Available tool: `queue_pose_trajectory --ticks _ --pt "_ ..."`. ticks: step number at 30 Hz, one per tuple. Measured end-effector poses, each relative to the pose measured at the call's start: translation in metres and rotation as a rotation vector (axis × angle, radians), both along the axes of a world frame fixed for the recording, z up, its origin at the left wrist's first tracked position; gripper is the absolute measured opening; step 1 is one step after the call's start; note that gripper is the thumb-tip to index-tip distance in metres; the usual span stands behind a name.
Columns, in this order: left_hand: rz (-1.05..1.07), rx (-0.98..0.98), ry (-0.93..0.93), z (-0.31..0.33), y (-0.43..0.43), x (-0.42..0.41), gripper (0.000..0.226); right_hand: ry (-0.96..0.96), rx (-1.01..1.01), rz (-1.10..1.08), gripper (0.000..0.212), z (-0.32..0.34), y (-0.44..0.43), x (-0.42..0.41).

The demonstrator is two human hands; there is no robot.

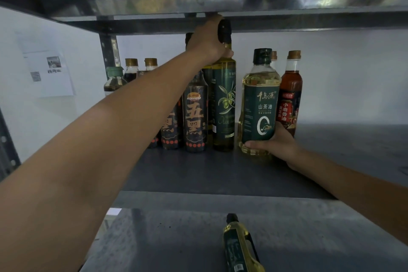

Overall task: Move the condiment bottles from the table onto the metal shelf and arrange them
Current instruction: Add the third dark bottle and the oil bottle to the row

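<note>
Closest thing is a handled oil bottle (239, 247) at the bottom, standing on the grey surface (167, 240) below the shelf (198, 174), cap near the shelf's front lip.

Left hand (208, 41) is way up, fingers wrapped tight around the neck of the olive oil (224, 104). Its black cap sits right up against the beam (287, 22) overhead, so barely any headroom there.

Right hand (277, 144) is clamped low on the camellia oil (258, 104), thumb across the front, base at the shelf surface; can't tell if it's fully down. It's just right of the olive oil with a thin gap between.

Behind it stands the red sesame oil (290, 97). Left of the olive oil are the dark vinegar bottles (195, 112), touching, with small brown-capped bottles (141, 68) further back by the post (109, 48).

Plenty of bare shelf right of the sesame oil and along the front edge.
</note>
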State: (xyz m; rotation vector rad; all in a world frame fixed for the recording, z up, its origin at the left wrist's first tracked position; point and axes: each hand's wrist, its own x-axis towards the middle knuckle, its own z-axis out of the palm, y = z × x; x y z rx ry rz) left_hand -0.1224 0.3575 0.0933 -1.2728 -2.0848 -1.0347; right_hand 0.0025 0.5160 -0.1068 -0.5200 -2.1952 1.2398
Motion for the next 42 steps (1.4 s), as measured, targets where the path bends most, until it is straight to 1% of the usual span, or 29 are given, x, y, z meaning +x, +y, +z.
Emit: queue_pose_trajectory --ticks 2,4,5,7,9,11,12,14,15,16,18,20,21,23,25,27,29,30,31,33,35,36,37,38,39,40,42 --pt "0.002 -0.004 0.017 -0.002 0.005 0.001 0.083 -0.014 -0.012 0.007 0.124 -0.001 -0.002 0.009" --pt "0.007 -0.02 0.021 -0.004 0.007 0.0 0.087 -0.013 -0.025 0.043 0.125 -0.002 -0.004 0.018" --pt "0.001 -0.03 0.013 -0.005 0.007 -0.002 0.089 -0.009 -0.026 0.07 0.121 -0.002 -0.006 0.022" --pt "-0.028 -0.04 -0.023 -0.008 0.005 -0.004 0.091 0.001 -0.045 0.131 0.105 -0.002 -0.006 0.028" --pt "-0.035 -0.021 -0.034 -0.012 0.001 0.0 0.089 0.012 -0.079 0.161 0.094 0.001 -0.007 0.033" --pt "0.035 0.072 0.059 -0.024 -0.005 0.013 0.08 0.004 -0.085 0.157 0.096 0.004 -0.006 0.036" --pt "0.058 0.164 0.128 -0.035 -0.009 0.022 0.073 -0.004 -0.08 0.151 0.096 0.005 -0.008 0.038" --pt "-0.018 0.325 0.213 -0.065 -0.016 0.045 0.059 -0.01 -0.053 0.14 0.091 0.006 -0.014 0.044" --pt "-0.075 0.331 0.207 -0.085 -0.018 0.055 0.056 -0.007 -0.033 0.135 0.087 0.006 -0.019 0.047" --pt "-0.109 0.296 0.167 -0.105 -0.02 0.065 0.059 -0.005 -0.017 0.131 0.086 0.006 -0.024 0.05" --pt "-0.147 0.208 -0.017 -0.142 -0.018 0.075 0.078 -0.009 0.002 0.136 0.086 0.006 -0.037 0.053" --pt "-0.238 0.236 -0.195 -0.164 -0.02 0.079 0.093 -0.015 0.021 0.147 0.084 0.002 -0.049 0.052" --pt "-0.301 0.285 -0.265 -0.168 -0.022 0.079 0.093 -0.011 0.028 0.156 0.083 0.0 -0.055 0.051" --pt "-0.37 0.357 -0.352 -0.169 -0.029 0.078 0.084 -0.009 0.024 0.181 0.083 -0.001 -0.063 0.046" --pt "-0.369 0.384 -0.34 -0.168 -0.039 0.075 0.074 -0.051 0.008 0.255 0.083 0.003 -0.068 0.041" --pt "-0.352 0.383 -0.332 -0.166 -0.05 0.068 0.068 -0.118 -0.047 0.396 0.082 0.005 -0.062 0.035" --pt "-0.336 0.383 -0.346 -0.165 -0.061 0.06 0.067 -0.114 -0.116 0.484 0.074 0.003 -0.052 0.026" --pt "-0.323 0.38 -0.35 -0.165 -0.067 0.055 0.068 -0.065 -0.159 0.454 0.069 0.003 -0.047 0.02" --pt "-0.311 0.375 -0.353 -0.164 -0.072 0.051 0.069 -0.005 -0.198 0.377 0.065 0.003 -0.043 0.014" --pt "-0.294 0.362 -0.363 -0.162 -0.08 0.045 0.068 0.066 -0.2 0.173 0.065 0.003 -0.04 -0.002" --pt "-0.293 0.35 -0.378 -0.161 -0.083 0.043 0.069 0.049 -0.114 0.053 0.08 0.002 -0.046 -0.022" --pt "-0.289 0.34 -0.38 -0.161 -0.083 0.043 0.07 0.05 -0.073 0.036 0.088 0.002 -0.052 -0.031" --pt "-0.287 0.333 -0.379 -0.162 -0.083 0.043 0.071 0.068 -0.054 0.038 0.092 0.002 -0.057 -0.041" --pt "-0.287 0.332 -0.379 -0.162 -0.082 0.044 0.072 0.097 -0.047 0.043 0.089 0.003 -0.062 -0.049" --pt "-0.287 0.334 -0.382 -0.162 -0.082 0.044 0.073 0.114 -0.042 0.037 0.08 0.005 -0.068 -0.057" --pt "-0.289 0.337 -0.386 -0.161 -0.082 0.044 0.074 0.109 -0.025 0.016 0.07 0.006 -0.071 -0.063" --pt "-0.292 0.343 -0.397 -0.161 -0.082 0.045 0.073 0.083 0.022 -0.039 0.059 0.005 -0.072 -0.073"
